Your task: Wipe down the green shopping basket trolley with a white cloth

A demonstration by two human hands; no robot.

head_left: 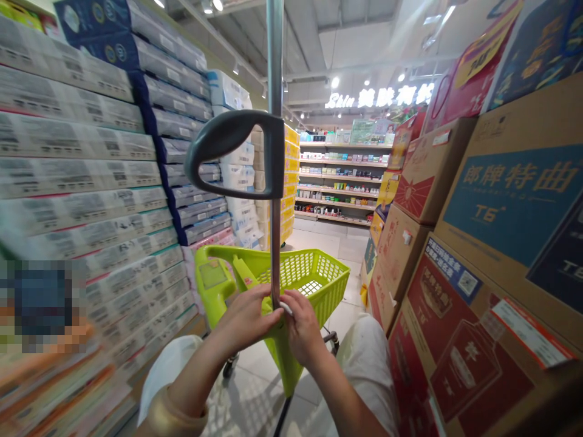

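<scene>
A lime-green plastic shopping cart [328, 288] with a lattice basket stands in front of me. A metal pole [275, 243] rises upright before it, with a dark grey loop handle [232, 193] fixed on its upper part. My left hand [248, 315] is closed at the low part of the pole, thumb and fingers on either side of it. Against the pole's other side, my right hand [303, 331] pinches a small white piece [286, 308], perhaps tissue or cloth. The rest of that piece is hidden by the fingers.
Wrapped paper packs [91, 139] are stacked high on the left. Printed cartons [505, 206] form a wall close on the right. Tiled floor [337, 240] runs ahead to shelves of small goods [339, 179]. Yellow packs [291, 182] stand beyond the cart.
</scene>
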